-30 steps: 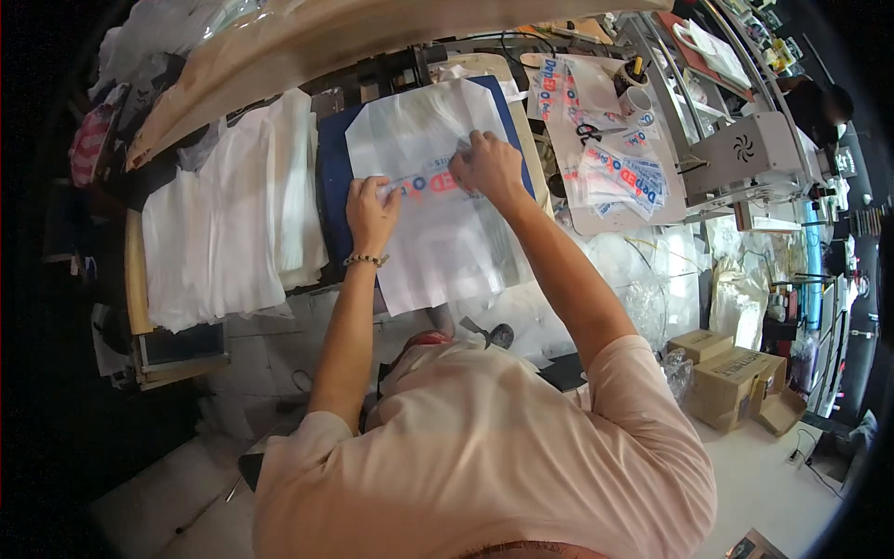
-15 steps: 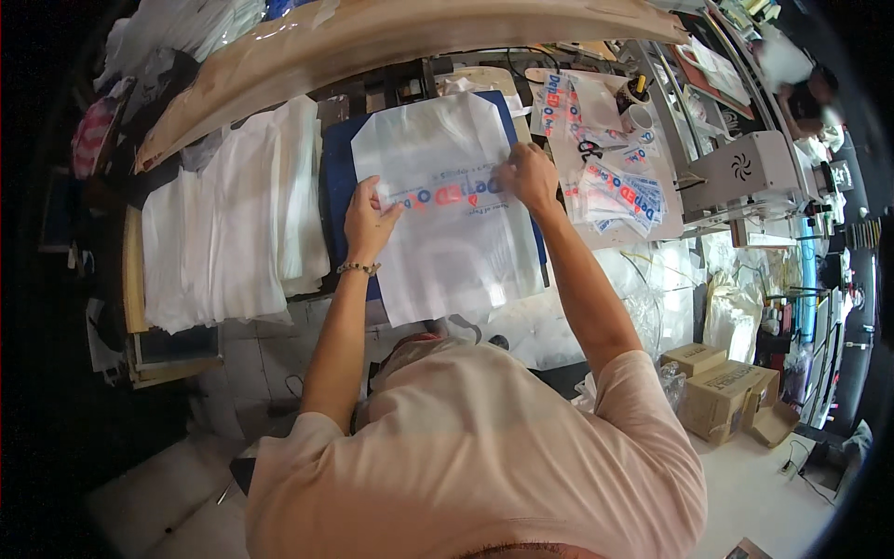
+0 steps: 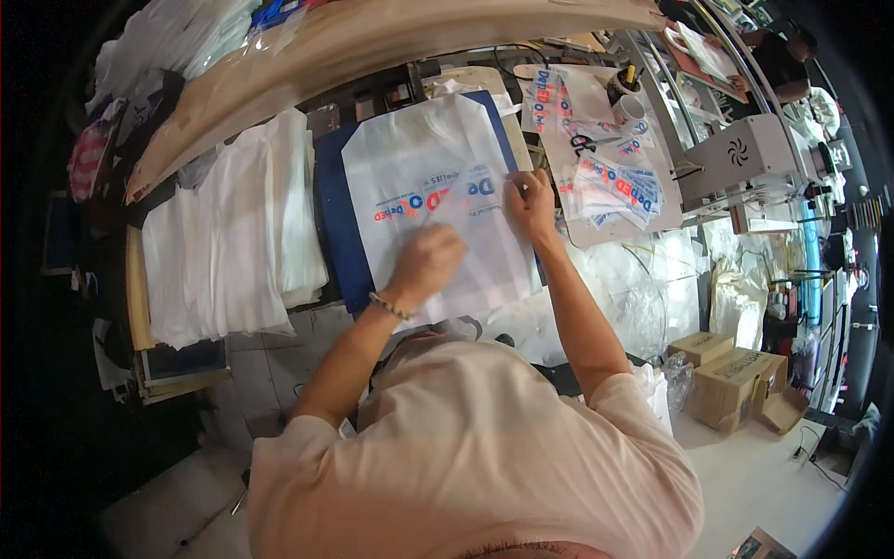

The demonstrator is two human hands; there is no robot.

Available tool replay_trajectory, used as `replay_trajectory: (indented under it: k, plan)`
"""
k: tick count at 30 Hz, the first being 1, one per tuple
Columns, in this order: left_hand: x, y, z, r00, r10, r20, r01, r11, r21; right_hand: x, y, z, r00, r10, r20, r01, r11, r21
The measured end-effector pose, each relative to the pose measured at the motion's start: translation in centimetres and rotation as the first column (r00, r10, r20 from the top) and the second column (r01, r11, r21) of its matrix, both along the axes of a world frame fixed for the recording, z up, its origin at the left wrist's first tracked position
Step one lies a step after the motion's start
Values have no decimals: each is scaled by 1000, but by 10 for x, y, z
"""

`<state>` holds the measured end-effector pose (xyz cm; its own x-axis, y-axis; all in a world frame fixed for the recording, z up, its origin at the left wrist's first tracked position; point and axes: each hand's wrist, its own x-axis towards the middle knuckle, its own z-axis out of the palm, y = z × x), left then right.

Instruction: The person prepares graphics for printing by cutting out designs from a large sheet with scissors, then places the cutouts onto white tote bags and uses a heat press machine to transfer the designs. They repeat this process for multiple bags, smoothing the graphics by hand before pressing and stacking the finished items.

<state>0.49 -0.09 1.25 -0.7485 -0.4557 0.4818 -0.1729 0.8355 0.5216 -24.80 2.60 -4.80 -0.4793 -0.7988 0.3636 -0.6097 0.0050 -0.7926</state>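
A white translucent plastic sheet (image 3: 438, 270) lies on a dark blue board (image 3: 341, 214). Across its middle runs a clear strip with red and blue lettering (image 3: 440, 201). Over the sheet, just below the lettering, my left hand (image 3: 428, 261) is smeared by motion, its fingers folded together in outline; whether it holds anything does not show. My right hand (image 3: 531, 203) is closed with curled fingers at the sheet's right edge, beside the strip's right end. What its fingers pinch, if anything, is too small to make out.
White sheets (image 3: 228, 233) are stacked on the left. To the right, a pale board (image 3: 582, 229) bears printed strips (image 3: 615, 191), scissors (image 3: 584, 144) and a tape roll (image 3: 629, 114). A grey machine (image 3: 745, 154) stands beyond. A wooden beam (image 3: 391, 47) crosses the far side.
My left hand has left the sheet's left side and moved right and toward me. My right hand has dropped slightly along the right edge. The printed strip now lies more tilted.
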Motion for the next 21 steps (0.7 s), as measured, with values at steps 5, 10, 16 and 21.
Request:
replay_trajectory:
  k: [5, 10, 16, 21]
  plan:
    - [-22, 48, 0, 982, -184, 52, 182, 983, 37, -18, -4, -5, 999, 26, 20, -28, 996, 83]
    - [-24, 84, -10, 945, -326, -1, 317, 918, 237, -47, -2, 2, 961, 244, 132, -260, 957, 130]
    - [-36, 108, 16, 685, -727, -48, 353, 274, 895, -76, 21, 13, 886, 216, 411, -331, 914, 234]
    - [-56, 23, -14, 982, -186, -14, 182, 939, 291, -50, 56, 21, 980, 188, -60, -174, 966, 194]
